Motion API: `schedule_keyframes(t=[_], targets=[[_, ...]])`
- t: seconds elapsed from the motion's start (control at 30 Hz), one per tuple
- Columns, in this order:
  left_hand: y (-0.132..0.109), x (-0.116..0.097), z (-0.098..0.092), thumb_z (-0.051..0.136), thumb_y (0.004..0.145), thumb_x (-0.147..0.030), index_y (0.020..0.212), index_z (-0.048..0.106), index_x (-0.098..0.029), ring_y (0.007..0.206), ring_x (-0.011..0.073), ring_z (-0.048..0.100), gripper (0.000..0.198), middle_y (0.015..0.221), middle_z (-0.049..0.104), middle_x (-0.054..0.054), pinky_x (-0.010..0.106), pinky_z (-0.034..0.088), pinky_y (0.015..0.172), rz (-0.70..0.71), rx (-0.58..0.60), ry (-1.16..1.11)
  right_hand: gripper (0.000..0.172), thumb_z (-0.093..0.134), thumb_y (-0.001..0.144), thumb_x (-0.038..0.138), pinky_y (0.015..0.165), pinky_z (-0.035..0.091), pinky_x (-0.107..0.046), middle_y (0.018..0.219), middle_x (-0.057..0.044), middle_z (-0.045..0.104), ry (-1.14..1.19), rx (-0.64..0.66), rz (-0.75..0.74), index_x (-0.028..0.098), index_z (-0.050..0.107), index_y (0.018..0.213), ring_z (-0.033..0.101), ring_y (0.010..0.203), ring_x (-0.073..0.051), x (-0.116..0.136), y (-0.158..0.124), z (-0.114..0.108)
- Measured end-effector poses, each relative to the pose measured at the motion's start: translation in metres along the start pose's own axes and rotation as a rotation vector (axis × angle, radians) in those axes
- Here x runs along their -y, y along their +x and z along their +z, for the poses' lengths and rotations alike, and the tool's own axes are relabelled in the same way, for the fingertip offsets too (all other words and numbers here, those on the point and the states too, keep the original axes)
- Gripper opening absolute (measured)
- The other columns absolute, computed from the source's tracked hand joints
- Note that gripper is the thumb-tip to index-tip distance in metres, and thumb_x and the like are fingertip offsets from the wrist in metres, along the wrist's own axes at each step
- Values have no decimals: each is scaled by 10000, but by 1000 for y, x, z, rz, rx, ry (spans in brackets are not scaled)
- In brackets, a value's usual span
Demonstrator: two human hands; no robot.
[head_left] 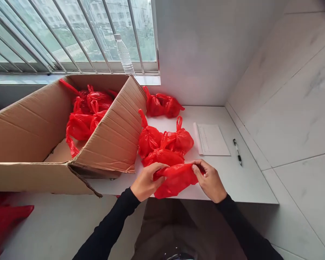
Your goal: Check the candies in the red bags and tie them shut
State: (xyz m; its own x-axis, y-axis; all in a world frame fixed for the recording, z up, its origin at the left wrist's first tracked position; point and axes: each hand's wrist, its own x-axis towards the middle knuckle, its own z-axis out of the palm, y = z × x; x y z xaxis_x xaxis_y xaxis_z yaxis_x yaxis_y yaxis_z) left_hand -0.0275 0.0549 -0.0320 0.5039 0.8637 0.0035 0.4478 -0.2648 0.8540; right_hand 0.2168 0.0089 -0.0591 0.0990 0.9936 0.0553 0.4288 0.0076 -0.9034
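Note:
A red plastic bag [176, 182] is stretched between my two hands at the front edge of the white table. My left hand [148, 180] pinches its upper left side, and my right hand [209, 180] grips the upper right corner. What the bag contains, if anything, is hidden. Just behind it sit several tied red bags, among them a left one [149, 141], a right one [182, 140] with its loop standing up, and a front one [162, 156] partly covered by the bag I hold.
To the left stands an open cardboard box [111, 141] with several red bags [81, 124] inside. More red bags [164, 105] lie against the wall. A notebook [212, 140] and a pen [237, 152] rest on the right of the table [249, 180]. A water bottle [124, 56] stands on the windowsill.

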Motion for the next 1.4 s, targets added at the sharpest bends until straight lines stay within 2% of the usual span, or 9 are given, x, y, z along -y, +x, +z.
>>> schedule_keyframes(t=[0.23,0.37,0.57,0.67,0.8,0.9,1.07,1.27,1.4], targets=[[-9,-4,11,684,820,-200,921,612,-221,874,183,619,126,932,668,14,316,495,827,-29,-129,0,283,625,917,406,954,512,-433,1047,-65,690,-86,63,-184,247,645,1151,624,1023,-249,10,-6,2],[-19,0,7,645,881,-257,828,524,-226,783,159,565,135,827,566,-10,285,486,746,-62,-234,-40,197,534,975,397,841,526,-367,929,-57,677,11,-25,-66,223,620,943,637,885,-215,-1,-4,-3],[-35,-6,8,600,941,-304,899,593,-235,1047,215,558,81,1075,575,48,336,445,923,-76,-428,-8,203,531,959,348,881,527,-345,1010,-48,640,92,-36,28,223,541,1118,637,940,-196,-1,-16,-13],[-41,-14,11,624,925,-304,842,626,-243,938,211,513,103,970,542,31,325,421,844,-85,-530,26,238,569,942,337,899,512,-343,988,-36,646,44,52,-11,241,576,1159,632,951,-199,11,-21,-15],[-55,-19,11,524,990,-348,843,592,-264,616,161,437,183,682,480,-28,294,411,608,-177,-525,-87,140,525,978,358,743,515,-295,933,-30,632,122,-46,56,240,585,1022,619,844,-183,10,-29,-22],[-66,-19,12,537,973,-423,855,578,-270,614,163,512,198,719,525,-18,291,460,588,-212,-491,-183,128,492,994,368,688,508,-287,896,-14,592,196,-72,109,249,533,1018,583,779,-170,4,-35,-27],[-75,-21,27,777,791,-415,859,528,-285,640,155,576,289,862,536,-14,269,517,562,-268,-512,-440,176,613,941,372,891,485,-366,1043,-35,611,60,18,77,259,481,921,594,991,-210,11,-45,-29],[-80,-30,31,571,960,-396,1168,584,-346,615,178,605,215,709,611,-27,291,529,625,-274,-406,-314,279,621,894,113,919,502,-422,1065,-46,605,-14,-389,-397,280,540,1103,604,1020,-229,61,-62,-30],[-83,-31,29,728,838,-411,1093,660,-342,749,211,674,273,916,695,4,292,560,669,-136,-390,-238,204,495,971,105,831,530,-394,1008,-61,675,-244,161,-610,221,574,1119,615,906,-212,82,-53,-21]])
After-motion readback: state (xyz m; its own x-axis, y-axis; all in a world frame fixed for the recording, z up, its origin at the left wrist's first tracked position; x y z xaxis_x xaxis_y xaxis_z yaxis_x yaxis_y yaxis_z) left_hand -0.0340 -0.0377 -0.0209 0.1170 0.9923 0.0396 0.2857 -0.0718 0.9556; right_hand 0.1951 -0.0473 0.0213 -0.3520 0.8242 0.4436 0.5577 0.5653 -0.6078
